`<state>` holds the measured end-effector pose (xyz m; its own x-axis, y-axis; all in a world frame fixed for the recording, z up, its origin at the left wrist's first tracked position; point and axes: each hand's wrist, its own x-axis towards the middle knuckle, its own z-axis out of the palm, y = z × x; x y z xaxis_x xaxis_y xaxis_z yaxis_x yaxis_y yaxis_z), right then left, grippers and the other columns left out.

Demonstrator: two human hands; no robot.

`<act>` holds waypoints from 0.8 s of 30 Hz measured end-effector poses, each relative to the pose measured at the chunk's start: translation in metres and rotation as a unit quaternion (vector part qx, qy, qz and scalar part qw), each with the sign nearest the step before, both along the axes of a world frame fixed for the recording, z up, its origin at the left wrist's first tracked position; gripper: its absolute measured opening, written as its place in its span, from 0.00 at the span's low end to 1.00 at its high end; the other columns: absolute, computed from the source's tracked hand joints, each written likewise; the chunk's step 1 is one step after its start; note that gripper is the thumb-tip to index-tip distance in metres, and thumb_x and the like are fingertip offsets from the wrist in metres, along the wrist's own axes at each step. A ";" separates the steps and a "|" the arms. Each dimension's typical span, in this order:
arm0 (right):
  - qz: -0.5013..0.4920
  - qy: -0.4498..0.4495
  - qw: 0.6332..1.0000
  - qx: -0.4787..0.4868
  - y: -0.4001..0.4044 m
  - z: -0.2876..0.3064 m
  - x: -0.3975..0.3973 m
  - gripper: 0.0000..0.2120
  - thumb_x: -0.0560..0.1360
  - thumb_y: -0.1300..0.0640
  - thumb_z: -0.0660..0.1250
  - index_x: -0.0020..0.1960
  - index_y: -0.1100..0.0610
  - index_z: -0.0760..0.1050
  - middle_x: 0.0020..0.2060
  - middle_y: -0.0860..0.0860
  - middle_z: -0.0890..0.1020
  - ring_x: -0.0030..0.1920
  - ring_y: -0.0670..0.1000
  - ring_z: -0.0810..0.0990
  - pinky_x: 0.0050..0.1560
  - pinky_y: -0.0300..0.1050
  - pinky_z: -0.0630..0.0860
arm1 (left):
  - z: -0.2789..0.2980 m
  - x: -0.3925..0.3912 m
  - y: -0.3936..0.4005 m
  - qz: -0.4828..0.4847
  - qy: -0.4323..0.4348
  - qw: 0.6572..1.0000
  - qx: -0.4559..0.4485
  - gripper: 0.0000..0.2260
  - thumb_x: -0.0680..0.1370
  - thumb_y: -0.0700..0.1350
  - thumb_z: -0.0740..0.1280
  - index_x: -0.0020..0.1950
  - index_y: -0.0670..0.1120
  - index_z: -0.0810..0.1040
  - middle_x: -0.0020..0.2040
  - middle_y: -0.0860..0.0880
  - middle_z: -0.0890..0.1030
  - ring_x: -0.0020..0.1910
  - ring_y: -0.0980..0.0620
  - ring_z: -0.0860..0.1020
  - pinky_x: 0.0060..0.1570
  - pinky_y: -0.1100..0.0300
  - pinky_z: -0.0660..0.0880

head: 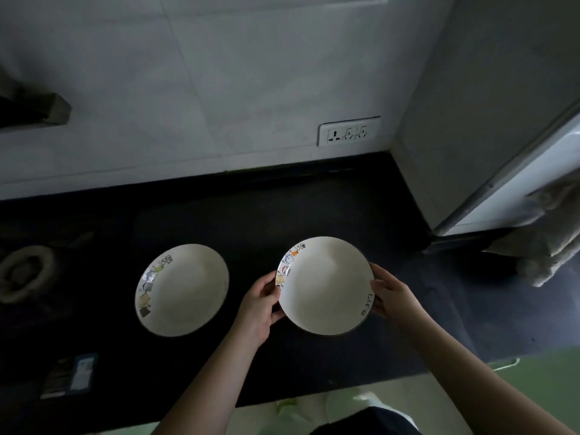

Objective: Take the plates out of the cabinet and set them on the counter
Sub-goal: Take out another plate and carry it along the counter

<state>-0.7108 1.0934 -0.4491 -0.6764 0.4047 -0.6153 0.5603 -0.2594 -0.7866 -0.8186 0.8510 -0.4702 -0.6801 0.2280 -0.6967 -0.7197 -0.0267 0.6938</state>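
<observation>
Two white plates with small coloured drawings on the rim are over the black counter. One plate lies flat on the counter at the left, untouched. The other plate is held between both hands just right of the middle. My left hand grips its left rim, thumb on top. My right hand grips its right rim beside the black lettering. Whether this plate touches the counter I cannot tell. The cabinet is not in view.
A white tiled wall with a socket panel rises behind the counter. A grey cloth hangs on a white appliance at the right. A pale ring-shaped object and a small box lie at the left.
</observation>
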 end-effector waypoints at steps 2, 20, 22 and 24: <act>0.001 0.003 1.000 -0.013 0.014 -0.005 -0.008 0.20 0.79 0.63 0.60 0.57 0.39 0.78 0.49 0.50 0.86 0.48 0.51 0.86 0.41 0.44 0.82 | -0.001 -0.005 0.013 0.007 0.000 1.000 -0.008 0.17 0.81 0.36 0.65 0.65 0.52 0.77 0.64 0.50 0.79 0.59 0.48 0.80 0.49 0.46 0.82; 0.016 -0.002 0.998 -0.059 0.063 -0.038 -0.027 0.17 0.79 0.62 0.63 0.56 0.39 0.79 0.48 0.51 0.86 0.49 0.52 0.85 0.41 0.45 0.82 | -0.014 -0.012 0.053 0.027 0.016 0.996 -0.079 0.17 0.81 0.38 0.66 0.63 0.57 0.79 0.63 0.54 0.80 0.57 0.54 0.81 0.46 0.52 0.83; 0.017 -0.005 0.998 -0.058 0.065 -0.040 -0.027 0.18 0.79 0.61 0.63 0.52 0.37 0.80 0.47 0.50 0.86 0.48 0.51 0.86 0.40 0.44 0.82 | -0.011 -0.013 0.057 0.022 0.020 0.996 -0.087 0.16 0.81 0.38 0.66 0.63 0.57 0.80 0.61 0.54 0.81 0.57 0.54 0.81 0.44 0.54 0.82; 0.021 -0.007 0.998 -0.060 0.068 -0.042 -0.026 0.20 0.79 0.61 0.64 0.49 0.35 0.80 0.46 0.49 0.86 0.47 0.50 0.86 0.38 0.42 0.81 | -0.008 -0.012 0.059 0.024 0.016 0.995 -0.091 0.16 0.80 0.38 0.66 0.61 0.58 0.81 0.60 0.54 0.82 0.56 0.54 0.81 0.42 0.55 0.82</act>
<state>-0.7370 1.1612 -0.4913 -0.6820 0.2981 -0.6679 0.5843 -0.3271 -0.7427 -0.8308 0.9101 -0.4786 -0.7103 0.0670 -0.7007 -0.6974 0.0684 0.7135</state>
